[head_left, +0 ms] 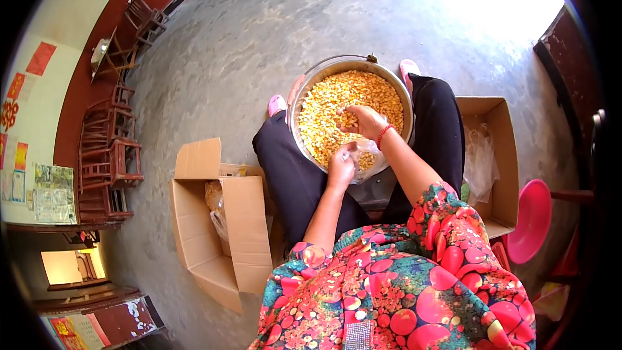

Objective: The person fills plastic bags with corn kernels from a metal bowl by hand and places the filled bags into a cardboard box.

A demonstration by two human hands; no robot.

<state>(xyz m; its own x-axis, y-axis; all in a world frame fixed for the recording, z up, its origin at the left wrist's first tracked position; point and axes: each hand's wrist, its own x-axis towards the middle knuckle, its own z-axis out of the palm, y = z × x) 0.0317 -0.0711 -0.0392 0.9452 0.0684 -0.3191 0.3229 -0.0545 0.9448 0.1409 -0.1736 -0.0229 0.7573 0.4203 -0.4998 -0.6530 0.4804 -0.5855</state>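
Note:
Between my knees stands a metal bucket holding many loose yellow corn kernels. My left hand is closed on the rim of a clear plastic bag at the bucket's near edge. Some kernels show through the bag's side. Over the corn, my right hand reaches in from the right, fingers apart and curved, close to the kernels and just above the bag's mouth. A red bracelet circles that wrist. I cannot make out anything held in the right hand.
An open cardboard box on my left holds a bag of something yellowish. Another cardboard box on my right contains clear plastic bags. Beside it leans a pink basin. Wooden chairs line the left wall.

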